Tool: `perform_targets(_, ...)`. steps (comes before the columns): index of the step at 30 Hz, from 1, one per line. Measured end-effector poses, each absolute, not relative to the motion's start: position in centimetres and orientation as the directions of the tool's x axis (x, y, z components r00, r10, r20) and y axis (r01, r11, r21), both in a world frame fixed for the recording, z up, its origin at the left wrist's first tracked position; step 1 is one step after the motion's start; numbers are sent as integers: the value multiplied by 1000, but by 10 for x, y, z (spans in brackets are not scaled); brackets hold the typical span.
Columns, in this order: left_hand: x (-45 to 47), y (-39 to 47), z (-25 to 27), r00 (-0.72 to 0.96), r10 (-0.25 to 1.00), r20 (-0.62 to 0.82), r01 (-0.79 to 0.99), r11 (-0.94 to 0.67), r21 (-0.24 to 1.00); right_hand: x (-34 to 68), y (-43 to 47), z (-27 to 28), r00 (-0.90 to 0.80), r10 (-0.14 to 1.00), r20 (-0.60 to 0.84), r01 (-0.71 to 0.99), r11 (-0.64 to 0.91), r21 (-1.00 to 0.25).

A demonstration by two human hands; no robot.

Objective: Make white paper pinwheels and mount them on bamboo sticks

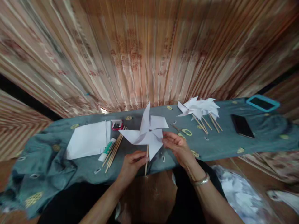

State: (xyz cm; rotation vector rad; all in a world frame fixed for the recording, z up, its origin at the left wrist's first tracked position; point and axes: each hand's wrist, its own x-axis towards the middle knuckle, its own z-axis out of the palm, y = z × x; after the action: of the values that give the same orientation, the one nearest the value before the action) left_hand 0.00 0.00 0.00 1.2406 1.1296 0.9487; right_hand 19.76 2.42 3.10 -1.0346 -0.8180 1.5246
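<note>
A white paper pinwheel (150, 130) on a thin wooden stick stands upright in front of me, with a small dark pin at its centre. My left hand (135, 163) pinches the stick below the blades. At the right-hand blade, my right hand (178, 146) has its thumb and fingers closed on the paper edge. Just beyond that hand lie scissors (187, 132) with yellow-green handles. Left of the pinwheel are several loose wooden sticks (114, 152), a glue stick (107, 149) and a small red box (117, 124) holding dark bits.
White paper sheets (87, 140) are stacked on the left of the cloth-covered table (215, 144). Several finished pinwheels (198, 107) lie at the back right, near a black phone (242, 125) and a blue-framed object (263, 103). A plastic bag of paper scraps (240, 193) sits on the floor.
</note>
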Motion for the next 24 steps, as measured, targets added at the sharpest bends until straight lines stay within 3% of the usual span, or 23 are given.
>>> perform_targets(4,0,0,-1,181,976,-124,39,119,992,189,21,31,-89,974,-208,-377,-227,-898)
perform_targets(11,0,1,-5,157,965,-211,-46,221,974,180,6,36,-352,926,-136,-251,-233,-939)
perform_targets(13,0,1,-6,120,965,-235,-50,242,969,190,10,38,-244,964,-104,-243,-164,-956)
perform_targets(15,0,0,-7,93,963,-252,-52,257,965,202,17,37,-20,998,-63,-244,-66,-967)
perform_targets(18,1,-1,-5,104,961,-257,-46,263,964,213,29,34,226,974,-8,-225,44,-973)
perform_targets(24,2,-3,-2,143,959,-244,-38,251,967,206,31,31,35,996,-81,-304,-66,-950)
